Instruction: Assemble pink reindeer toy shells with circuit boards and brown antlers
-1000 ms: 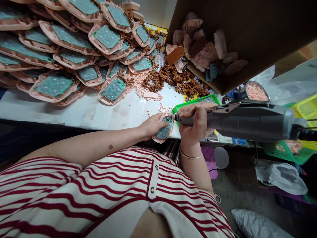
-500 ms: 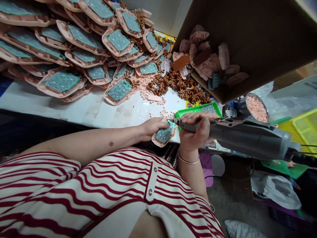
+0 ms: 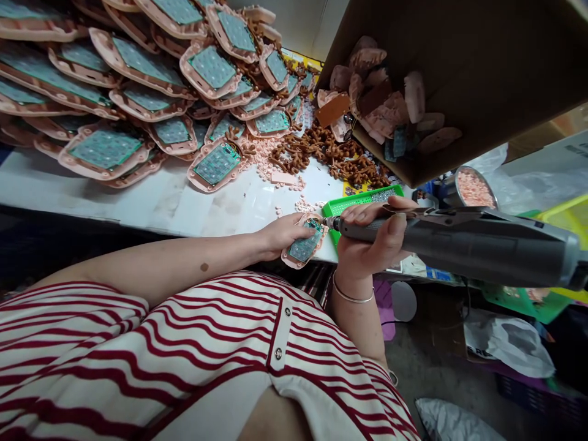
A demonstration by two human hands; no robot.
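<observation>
My left hand (image 3: 287, 236) grips a pink plastic casing (image 3: 298, 262) by its left side, thumb over the green circuit board (image 3: 307, 247) fixed inside it. The casing is tilted at the table's front edge. My right hand (image 3: 374, 239) is wrapped around a grey electric screwdriver (image 3: 478, 242), held nearly level. Its tip is at the casing's upper right edge; whether it touches a screw there is too small to tell. Just behind the tip and my right fingers lies a green tray (image 3: 333, 208) with small metal screws (image 3: 386, 195).
Many similar casings with boards (image 3: 105, 147) are piled at the left. Brown antler-shaped parts (image 3: 331, 150) and small pink pieces (image 3: 261, 162) lie mid-table. A cardboard box (image 3: 459, 55) holding pink parts leans at the back right, near a metal bowl (image 3: 475, 187) of pink pieces.
The screwdriver and my right hand have shifted slightly right, and the tip has drawn away from the board toward the casing's edge. My left hand still holds the casing.
</observation>
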